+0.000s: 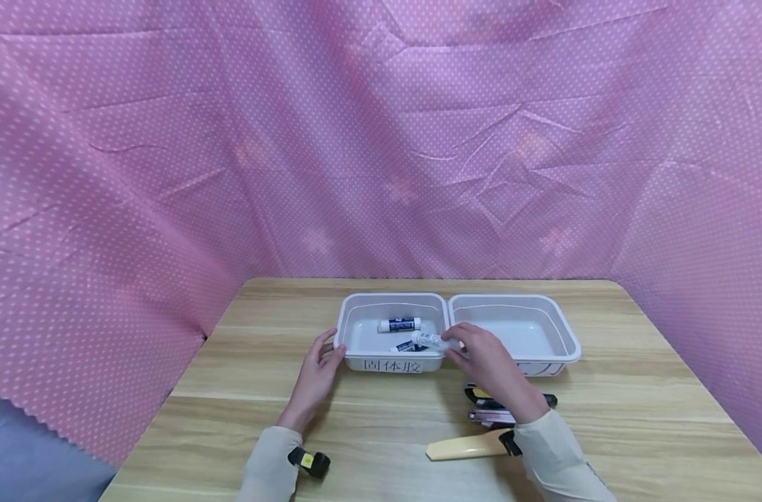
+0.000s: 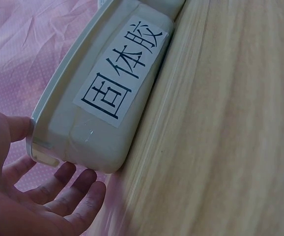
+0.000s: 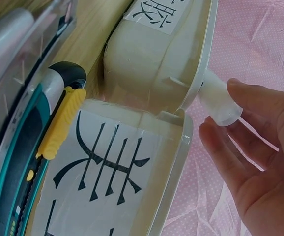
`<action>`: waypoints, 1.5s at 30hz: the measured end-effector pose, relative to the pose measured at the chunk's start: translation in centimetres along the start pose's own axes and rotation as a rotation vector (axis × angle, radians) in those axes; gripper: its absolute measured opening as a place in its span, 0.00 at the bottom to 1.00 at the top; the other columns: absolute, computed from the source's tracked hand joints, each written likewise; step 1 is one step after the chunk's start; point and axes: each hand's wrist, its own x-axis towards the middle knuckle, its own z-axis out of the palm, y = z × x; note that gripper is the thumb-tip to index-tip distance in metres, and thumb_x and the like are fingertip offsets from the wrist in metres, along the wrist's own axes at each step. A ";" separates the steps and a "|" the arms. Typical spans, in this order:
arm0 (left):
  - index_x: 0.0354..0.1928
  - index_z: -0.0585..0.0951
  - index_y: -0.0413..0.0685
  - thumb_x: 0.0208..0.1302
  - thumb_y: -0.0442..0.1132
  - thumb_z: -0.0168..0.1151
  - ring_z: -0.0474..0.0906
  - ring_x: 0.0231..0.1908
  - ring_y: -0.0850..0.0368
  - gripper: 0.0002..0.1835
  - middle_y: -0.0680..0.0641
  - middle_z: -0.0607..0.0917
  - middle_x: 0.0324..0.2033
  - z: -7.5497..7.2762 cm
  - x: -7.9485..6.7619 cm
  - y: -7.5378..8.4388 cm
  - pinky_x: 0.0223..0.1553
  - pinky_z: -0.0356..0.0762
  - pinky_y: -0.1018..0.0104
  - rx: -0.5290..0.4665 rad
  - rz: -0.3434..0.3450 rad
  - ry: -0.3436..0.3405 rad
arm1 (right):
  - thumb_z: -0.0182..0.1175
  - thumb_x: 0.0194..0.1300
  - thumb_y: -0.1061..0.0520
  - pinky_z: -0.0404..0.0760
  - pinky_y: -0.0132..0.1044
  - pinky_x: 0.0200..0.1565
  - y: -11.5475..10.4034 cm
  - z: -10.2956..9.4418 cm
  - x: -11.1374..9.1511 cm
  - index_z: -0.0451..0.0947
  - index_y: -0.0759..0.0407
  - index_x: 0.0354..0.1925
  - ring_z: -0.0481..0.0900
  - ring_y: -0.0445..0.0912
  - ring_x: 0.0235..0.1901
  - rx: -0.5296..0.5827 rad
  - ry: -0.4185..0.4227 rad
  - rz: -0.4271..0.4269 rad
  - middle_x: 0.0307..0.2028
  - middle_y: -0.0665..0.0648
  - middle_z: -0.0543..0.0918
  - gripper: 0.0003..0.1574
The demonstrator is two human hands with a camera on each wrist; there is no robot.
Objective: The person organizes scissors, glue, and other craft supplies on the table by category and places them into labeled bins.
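My right hand [image 1: 490,362] pinches a white glue stick [image 1: 426,340] between thumb and fingers, over the front right corner of the left white plastic bin [image 1: 362,335]. Its rounded white end [image 3: 220,105] shows at the fingertips in the right wrist view. Two more glue sticks with dark blue labels lie inside that bin, one farther back [image 1: 399,325], the other [image 1: 406,346] partly covered by the held one. My left hand [image 1: 314,380] grips the bin's front left corner, thumb on the rim [image 2: 34,130] and other fingers by the end wall. A label [image 2: 120,73] with Chinese characters marks its front.
A second white bin [image 1: 528,338] adjoins on the right, also labelled in front. Below my right forearm lie a yellow-and-black utility knife [image 1: 479,394], other cutter-like tools [image 1: 487,417] and a pale yellow-handled tool [image 1: 465,447]. Pink dotted cloth [image 1: 381,153] hangs behind the wooden table [image 1: 381,432].
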 end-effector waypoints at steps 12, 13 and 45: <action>0.76 0.64 0.51 0.78 0.46 0.57 0.75 0.65 0.36 0.30 0.33 0.75 0.66 0.0 -0.2 -0.4 0.69 0.71 0.43 -0.004 0.022 0.005 | 0.73 0.61 0.62 0.88 0.37 0.39 0.0 0.1 -0.2 0.86 0.61 0.48 0.86 0.45 0.38 -0.017 0.014 -0.033 0.46 0.56 0.87 0.15; 0.76 0.64 0.51 0.78 0.45 0.57 0.75 0.65 0.36 0.30 0.33 0.75 0.67 0.0 -0.2 -0.4 0.69 0.71 0.43 -0.008 0.021 0.004 | 0.73 0.61 0.62 0.88 0.38 0.40 0.0 0.1 -0.3 0.86 0.61 0.47 0.86 0.46 0.39 -0.021 0.017 -0.037 0.46 0.56 0.87 0.15; 0.77 0.63 0.51 0.78 0.45 0.56 0.73 0.66 0.36 0.30 0.33 0.74 0.67 0.1 -0.4 -0.3 0.70 0.69 0.43 -0.032 0.007 0.006 | 0.70 0.67 0.52 0.86 0.48 0.53 -0.5 -0.4 -0.9 0.85 0.56 0.54 0.87 0.50 0.48 -0.037 -0.014 -0.040 0.52 0.56 0.88 0.19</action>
